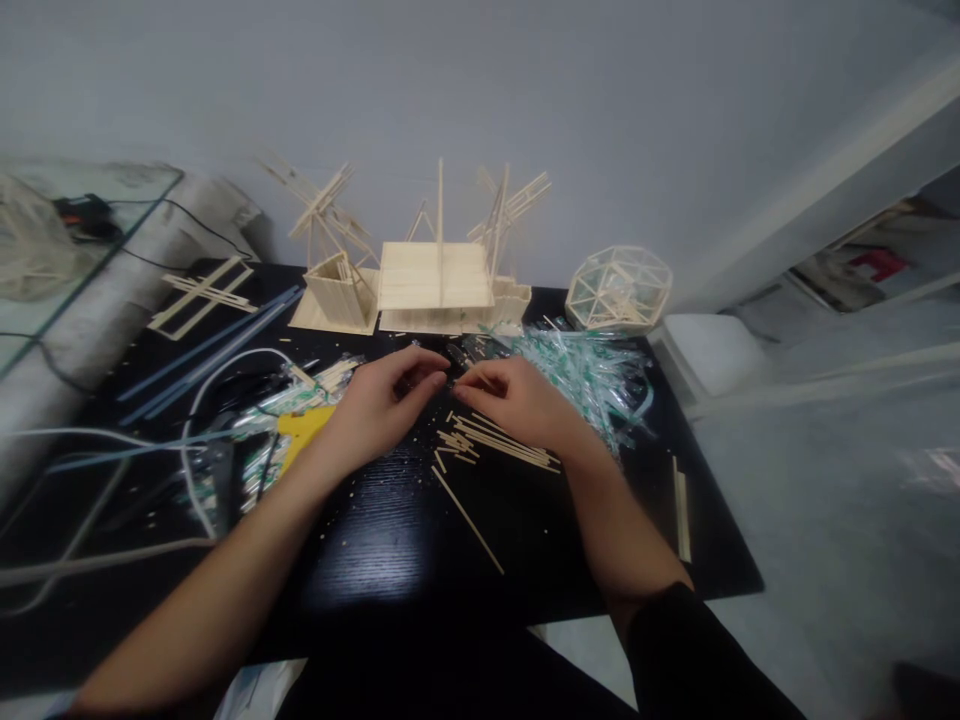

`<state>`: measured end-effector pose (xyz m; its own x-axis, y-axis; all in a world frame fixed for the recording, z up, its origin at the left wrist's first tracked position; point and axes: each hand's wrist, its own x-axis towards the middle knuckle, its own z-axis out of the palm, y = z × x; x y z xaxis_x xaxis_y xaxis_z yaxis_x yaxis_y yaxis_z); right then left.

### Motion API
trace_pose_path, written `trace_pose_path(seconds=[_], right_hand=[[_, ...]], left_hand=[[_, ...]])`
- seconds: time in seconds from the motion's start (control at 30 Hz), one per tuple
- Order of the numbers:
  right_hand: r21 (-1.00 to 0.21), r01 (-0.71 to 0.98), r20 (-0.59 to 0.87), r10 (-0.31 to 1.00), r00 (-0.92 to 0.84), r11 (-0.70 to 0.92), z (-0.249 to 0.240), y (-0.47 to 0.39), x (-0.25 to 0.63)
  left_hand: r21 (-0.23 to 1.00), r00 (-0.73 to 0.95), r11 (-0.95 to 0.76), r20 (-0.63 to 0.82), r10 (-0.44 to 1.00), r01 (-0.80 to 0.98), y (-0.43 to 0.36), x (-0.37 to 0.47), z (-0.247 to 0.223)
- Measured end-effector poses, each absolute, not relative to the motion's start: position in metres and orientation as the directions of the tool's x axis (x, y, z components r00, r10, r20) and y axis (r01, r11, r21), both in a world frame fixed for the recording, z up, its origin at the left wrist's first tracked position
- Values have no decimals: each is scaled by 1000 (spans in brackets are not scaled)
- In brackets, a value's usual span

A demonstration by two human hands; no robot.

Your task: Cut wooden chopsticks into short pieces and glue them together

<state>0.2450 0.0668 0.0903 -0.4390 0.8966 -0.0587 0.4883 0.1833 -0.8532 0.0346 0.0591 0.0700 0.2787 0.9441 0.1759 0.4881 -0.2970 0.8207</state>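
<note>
Over the middle of the black table [367, 560], my left hand [390, 400] is closed, with thumb and fingertips drawn together. Facing it is my right hand [514, 398], its fingers also pinched, the two sets of fingertips nearly meeting. Anything between them is too small or blurred to make out. Just below the right hand lies a pile of thin wooden sticks [517, 447], some long, some cut short. One longer wooden stick [469, 520] lies slanted toward the front edge. By my left forearm, a yellow glue gun [304, 428] rests partly hidden on packaged sticks.
A wooden stick model [435, 272] with windmill-like blades stands against the wall. Right of it are a many-sided stick frame [621, 288] and crumpled clear-and-green wrappers [592, 370]. At left lie a crossed stick frame [202, 298], bluish rods [206, 350] and a white cable [187, 440].
</note>
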Motion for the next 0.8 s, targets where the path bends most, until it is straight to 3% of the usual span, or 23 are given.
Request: trace_pose_path(seconds=[0.17,0.47,0.8], right_hand=[[-886,438,-87,876,-474,149,92,65,244],[-913,389,-97,864,-494,120,94,65,243],[-903,390,-2,904,-427,182,91,67,240]], left_hand=[[845,325,-354,231,917,399,56,38,68],[779,255,-360,262,931,513,58,37,67],[913,100,-234,213,972,335,58,36,67]])
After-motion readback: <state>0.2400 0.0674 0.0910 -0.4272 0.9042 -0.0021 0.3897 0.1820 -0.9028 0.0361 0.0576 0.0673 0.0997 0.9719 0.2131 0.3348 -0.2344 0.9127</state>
